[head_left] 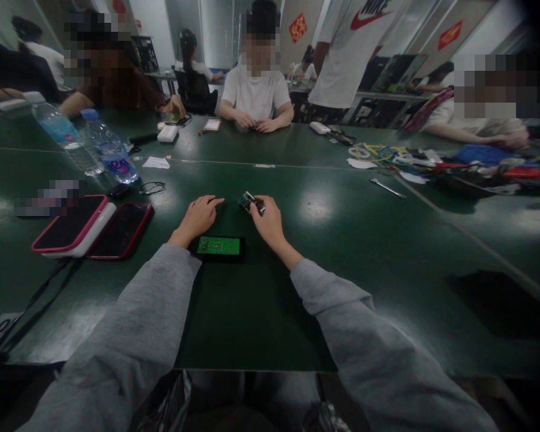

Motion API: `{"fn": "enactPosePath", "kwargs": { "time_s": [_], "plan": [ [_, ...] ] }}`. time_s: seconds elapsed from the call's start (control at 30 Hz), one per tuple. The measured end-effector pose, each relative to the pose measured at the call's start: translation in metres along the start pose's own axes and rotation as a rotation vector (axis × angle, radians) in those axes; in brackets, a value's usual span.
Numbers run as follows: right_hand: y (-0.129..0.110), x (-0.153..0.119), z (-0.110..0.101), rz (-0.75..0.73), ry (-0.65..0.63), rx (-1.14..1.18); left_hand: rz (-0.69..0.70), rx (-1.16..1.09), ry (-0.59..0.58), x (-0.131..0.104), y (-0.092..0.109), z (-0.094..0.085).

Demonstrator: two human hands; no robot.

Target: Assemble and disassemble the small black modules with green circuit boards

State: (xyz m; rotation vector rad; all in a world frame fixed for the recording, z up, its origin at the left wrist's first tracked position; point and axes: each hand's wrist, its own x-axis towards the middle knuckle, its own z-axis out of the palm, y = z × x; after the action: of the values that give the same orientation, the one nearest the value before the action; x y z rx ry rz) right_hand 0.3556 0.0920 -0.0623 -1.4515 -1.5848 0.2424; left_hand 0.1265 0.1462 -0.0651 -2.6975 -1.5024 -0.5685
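Both hands over the worktop [261,312], with points of risk. The right hand [269,221] is closed on a small module [248,200], thumb against fingers, its far end projecting free; the left hand [198,215] is empty, its fingers loosely curled and the index finger extended, and whether it touches the worktop cannot be told. A green board [219,246] lies face up in a black case [220,259], just in front of the left sleeve [155,300] and between the two wrists.

Likely faults: (1) the module could slip or twist, since only one hand supports it; (2) its exposed parts could be bent or smudged by a hard thumb press; (3) the cuff or wrist, being so near, could brush the uncovered board or push the case askew; (4) a wide outward sweep of the left arm could disturb the red-edged phone [121,231].
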Motion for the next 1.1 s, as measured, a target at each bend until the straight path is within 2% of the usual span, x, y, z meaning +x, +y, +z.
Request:
{"fn": "enactPosePath", "kwargs": {
  "time_s": [0.07, 0.13, 0.23, 0.33, 0.4, 0.5, 0.67, 0.77, 0.9, 0.97, 1.03, 1.1],
  "plan": [
    [0.007, 0.004, 0.001, 0.115, 0.015, 0.073, -0.002, -0.008, -0.005, 0.000, 0.000, -0.001],
    [0.010, 0.005, 0.002, 0.139, 0.039, 0.080, -0.005, -0.010, -0.007, 0.000, 0.001, -0.001],
    [0.007, 0.002, 0.001, 0.002, 0.071, -0.051, -0.008, -0.007, -0.001, 0.000, 0.001, -0.001],
    [-0.001, -0.003, 0.000, -0.147, 0.005, -0.145, -0.010, -0.007, 0.002, 0.000, 0.001, -0.001],
    [-0.003, -0.004, 0.000, -0.168, -0.016, -0.132, -0.007, -0.013, -0.006, 0.000, 0.001, -0.002],
    [0.002, 0.000, 0.000, -0.084, 0.026, -0.038, -0.007, -0.015, -0.013, 0.000, 0.001, -0.002],
    [0.017, 0.008, -0.002, 0.193, 0.102, 0.064, -0.010, -0.018, -0.014, 0.000, 0.002, -0.003],
    [0.018, 0.008, -0.002, 0.143, 0.126, 0.012, -0.014, -0.020, -0.015, -0.001, 0.002, -0.002],
    [0.010, 0.002, -0.004, 0.032, 0.007, -0.063, -0.017, -0.023, -0.021, -0.001, 0.002, -0.002],
    [0.004, -0.004, -0.013, -0.008, -0.068, -0.067, -0.015, -0.029, -0.024, -0.001, 0.002, -0.003],
    [-0.001, -0.018, -0.032, -0.069, -0.152, -0.048, -0.013, -0.035, -0.025, 0.000, 0.001, -0.003],
    [-0.003, -0.040, -0.062, -0.135, -0.267, -0.023, -0.009, -0.030, -0.021, 0.000, 0.001, -0.002]
  ]
}}
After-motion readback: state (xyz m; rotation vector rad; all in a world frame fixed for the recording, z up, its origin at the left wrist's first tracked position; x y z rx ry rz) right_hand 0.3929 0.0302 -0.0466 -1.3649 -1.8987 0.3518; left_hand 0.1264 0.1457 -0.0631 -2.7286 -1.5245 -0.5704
